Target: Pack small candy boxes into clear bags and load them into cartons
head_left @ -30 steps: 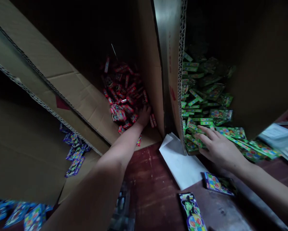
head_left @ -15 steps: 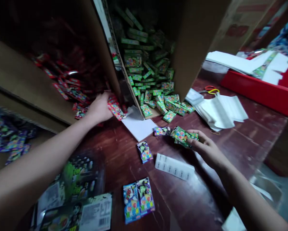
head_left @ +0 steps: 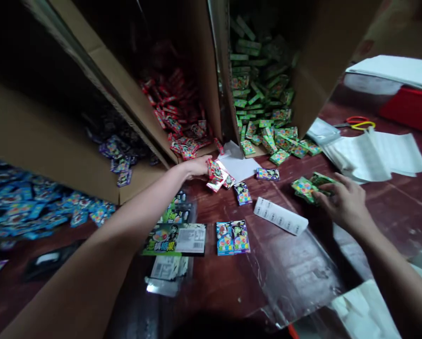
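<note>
My left hand [head_left: 198,167] is closed on several red candy packets [head_left: 216,172], just in front of the carton of red packets [head_left: 182,117]. My right hand [head_left: 345,200] grips a few green candy packets [head_left: 305,188] above the table's right side. Between the hands lie two purple packets, one crosswise [head_left: 267,174] and one upright [head_left: 242,193]. Nearer to me, a blue packet [head_left: 225,238] and a purple packet [head_left: 241,237] lie side by side. A white sticker strip [head_left: 280,215] rests right of them.
Green packets [head_left: 267,141] spill from the right carton; purple [head_left: 117,153] and blue packets [head_left: 48,202] fill the left ones. Printed cards [head_left: 173,239] lie under my left arm. Scissors [head_left: 359,123], white sheets [head_left: 376,153] and a red box [head_left: 408,108] are at right. Clear plastic [head_left: 295,278] covers the front.
My left hand has drawn back from the red carton's opening with red packets in it. My right hand still holds green packets. The view has swung left, bringing the blue packets in.
</note>
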### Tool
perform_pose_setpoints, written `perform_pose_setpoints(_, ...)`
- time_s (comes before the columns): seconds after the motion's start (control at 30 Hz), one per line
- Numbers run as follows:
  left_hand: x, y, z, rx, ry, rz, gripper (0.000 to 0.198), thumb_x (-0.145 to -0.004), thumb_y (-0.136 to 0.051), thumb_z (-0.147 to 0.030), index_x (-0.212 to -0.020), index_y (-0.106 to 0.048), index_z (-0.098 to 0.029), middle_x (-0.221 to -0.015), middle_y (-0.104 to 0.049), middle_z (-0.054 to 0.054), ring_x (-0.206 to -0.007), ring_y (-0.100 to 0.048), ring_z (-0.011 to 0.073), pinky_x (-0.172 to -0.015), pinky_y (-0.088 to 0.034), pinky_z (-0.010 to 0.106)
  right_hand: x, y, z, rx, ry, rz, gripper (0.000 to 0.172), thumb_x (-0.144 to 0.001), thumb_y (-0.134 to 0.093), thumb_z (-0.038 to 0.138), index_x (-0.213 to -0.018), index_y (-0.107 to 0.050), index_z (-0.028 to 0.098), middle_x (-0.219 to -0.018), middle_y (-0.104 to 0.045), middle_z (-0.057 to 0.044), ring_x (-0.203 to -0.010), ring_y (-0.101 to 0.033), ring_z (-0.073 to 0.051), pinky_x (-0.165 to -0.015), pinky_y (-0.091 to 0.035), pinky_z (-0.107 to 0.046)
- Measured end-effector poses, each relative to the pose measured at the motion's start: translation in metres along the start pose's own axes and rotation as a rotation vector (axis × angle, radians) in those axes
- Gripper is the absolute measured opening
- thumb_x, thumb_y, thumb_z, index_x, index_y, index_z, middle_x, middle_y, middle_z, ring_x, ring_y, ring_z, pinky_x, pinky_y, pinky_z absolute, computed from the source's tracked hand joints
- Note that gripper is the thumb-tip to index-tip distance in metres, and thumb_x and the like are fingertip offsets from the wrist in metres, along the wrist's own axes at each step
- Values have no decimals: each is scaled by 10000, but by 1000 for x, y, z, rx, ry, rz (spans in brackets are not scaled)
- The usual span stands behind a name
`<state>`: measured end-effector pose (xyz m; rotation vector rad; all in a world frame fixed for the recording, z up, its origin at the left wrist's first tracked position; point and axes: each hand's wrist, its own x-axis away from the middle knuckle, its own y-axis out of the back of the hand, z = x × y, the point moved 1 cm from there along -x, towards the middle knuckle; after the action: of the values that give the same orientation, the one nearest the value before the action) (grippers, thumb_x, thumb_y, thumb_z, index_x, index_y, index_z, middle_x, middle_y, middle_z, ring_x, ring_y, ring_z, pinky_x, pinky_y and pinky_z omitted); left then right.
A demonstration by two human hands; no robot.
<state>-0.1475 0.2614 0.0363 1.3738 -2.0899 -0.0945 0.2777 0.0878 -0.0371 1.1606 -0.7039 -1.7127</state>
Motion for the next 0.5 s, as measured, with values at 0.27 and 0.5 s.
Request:
perform_pose_setpoints(0.27, 26, 24, 7, -144, -80, -143, 664, -606, -860, -118, -1228, -628, -92, -885, -751, 80, -723, -700, 191, -655, -548, 288, 13, 14, 6, 58, 133, 208, 398, -905, -575, 480, -1197, -611, 212, -1143, -694, -218, -1048, -647, -379, -899, -478, -506)
perform_pose_setpoints(0.5, 96, -24, -7, -462, -661, -456, 226, -871, -677, -228, -1095, -671, -202, -1154, -703, 67, -1118, -611, 241, -1005, -439, 423, 6, 3, 17, 151, 143, 301, 320, -924, -548, 410, -1116, -655, 178, -1109, -664, -193, -1044, -615, -359, -919, -479, -492)
